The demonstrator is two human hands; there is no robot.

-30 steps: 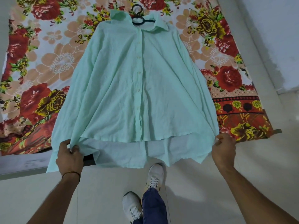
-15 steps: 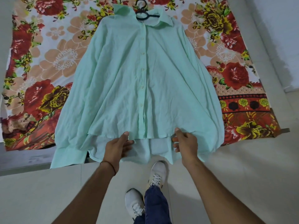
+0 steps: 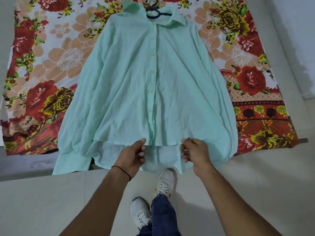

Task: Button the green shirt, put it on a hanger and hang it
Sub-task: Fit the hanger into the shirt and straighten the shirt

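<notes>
Green shirt (image 3: 136,91) lies flat, front up, on a floral bedsheet (image 3: 51,57), its lower hem and one cuff (image 3: 71,160) hanging off the bed edge over the tiled floor (image 3: 51,201). Buttons (image 3: 151,71) down the placket look fastened, though the lowest stretch near the hem is too creased to be sure. Black hanger (image 3: 154,11) already sits inside the collar, hook poking out at the top. Left hand (image 3: 133,155) and right hand (image 3: 195,152) are at the front hem, either side of the placket, fingers loosely curled and thumbs touching the edge; cannot tell if they actually pinch cloth. Judged progress: buttoning and hanger done, shirt being straightened; lifting it by the hook and hanging it up remain.
</notes>
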